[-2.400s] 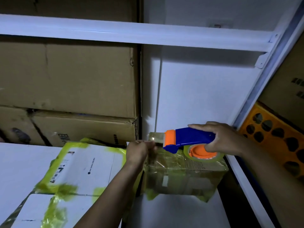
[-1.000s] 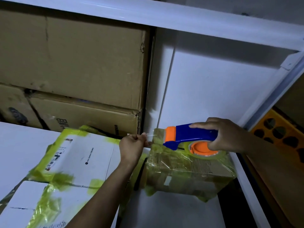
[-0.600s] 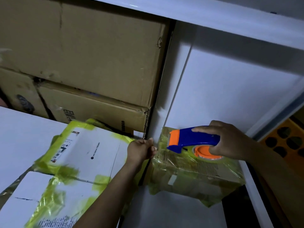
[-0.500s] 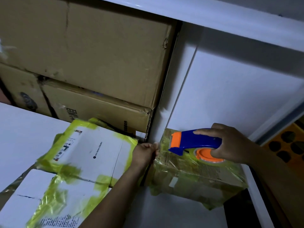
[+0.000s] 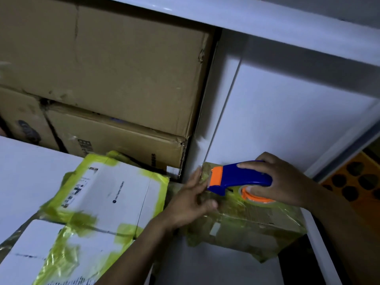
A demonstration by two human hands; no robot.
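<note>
Dim white shelf [image 5: 216, 268]; cardboard boxes [image 5: 123, 79] stacked far left, taped parcels [image 5: 115, 192] near left. Right hand [image 5: 287, 182] grip clamped on tape dispenser [image 5: 242, 177]; left hand [image 5: 189, 200] grip apart, pressing wrapped box [image 5: 257, 223].

A large cardboard box [image 5: 107, 64] fills the upper left. Directly beneath it sits a flatter box [image 5: 123, 140], with a third box [image 5: 18, 118] to that one's left. Below the large box lies a white parcel [image 5: 111, 194] edged in yellow tape, and lower still a second parcel [image 5: 37, 256]. A white shelf board [image 5: 246, 15] runs above the large box. Far to its lower right stands an orange crate [image 5: 357, 175] with round holes.
</note>
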